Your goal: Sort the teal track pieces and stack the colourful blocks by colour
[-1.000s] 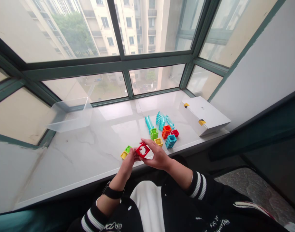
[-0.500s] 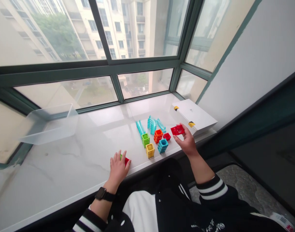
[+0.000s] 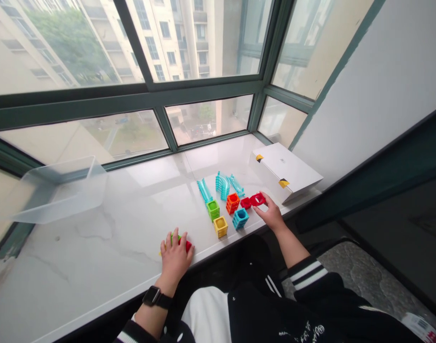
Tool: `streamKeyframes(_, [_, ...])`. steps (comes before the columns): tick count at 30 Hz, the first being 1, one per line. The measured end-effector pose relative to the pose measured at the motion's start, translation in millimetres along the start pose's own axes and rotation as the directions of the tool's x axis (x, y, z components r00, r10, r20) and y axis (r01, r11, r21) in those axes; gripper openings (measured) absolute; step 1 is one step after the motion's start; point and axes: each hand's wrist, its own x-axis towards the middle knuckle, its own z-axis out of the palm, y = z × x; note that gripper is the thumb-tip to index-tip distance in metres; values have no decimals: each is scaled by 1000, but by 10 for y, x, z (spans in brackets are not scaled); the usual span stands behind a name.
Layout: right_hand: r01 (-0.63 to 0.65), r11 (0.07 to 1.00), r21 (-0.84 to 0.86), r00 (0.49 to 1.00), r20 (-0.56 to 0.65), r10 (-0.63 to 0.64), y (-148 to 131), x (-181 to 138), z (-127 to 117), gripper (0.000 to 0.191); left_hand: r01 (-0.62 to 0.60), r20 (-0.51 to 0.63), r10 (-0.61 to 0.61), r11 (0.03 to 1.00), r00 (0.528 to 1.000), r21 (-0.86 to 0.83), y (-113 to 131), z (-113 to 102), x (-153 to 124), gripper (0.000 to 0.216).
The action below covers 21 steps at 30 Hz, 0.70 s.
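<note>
Along the front edge of the windowsill [image 3: 128, 224], the left hand [image 3: 175, 257] lies with fingers spread over a small green block [image 3: 173, 238] and red block [image 3: 188, 246]. Farther right, the right hand [image 3: 271, 214] pinches a red frame [image 3: 252, 201] between thumb and fingers, right beside a red cup [image 3: 245, 203]; whether they touch, I cannot tell. Between the hands stand yellow [image 3: 221, 227], green [image 3: 213, 210], orange [image 3: 232, 204] and blue towers [image 3: 240, 219], with turquoise tracks [image 3: 222, 186] behind, toward the back edge. A white box [image 3: 289, 166] sits near the right end.
</note>
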Motion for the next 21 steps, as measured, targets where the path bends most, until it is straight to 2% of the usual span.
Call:
streamKeyframes(5, [-9, 1000, -25, 998, 69, 10, 114, 151, 216, 76, 12, 9, -12, 1000, 1000, -21, 6, -7, -6, 53])
streamKeyframes(13, [-20, 999, -31, 987, 157, 24, 479, 266, 458, 73, 9, -3, -10, 998, 1000, -59, 9, -9, -6, 52])
streamKeyframes(21, [-52, 998, 32, 988, 148, 47, 588, 234, 585, 75, 10, -17, -10, 999, 1000, -47, 2, 19, -9, 51])
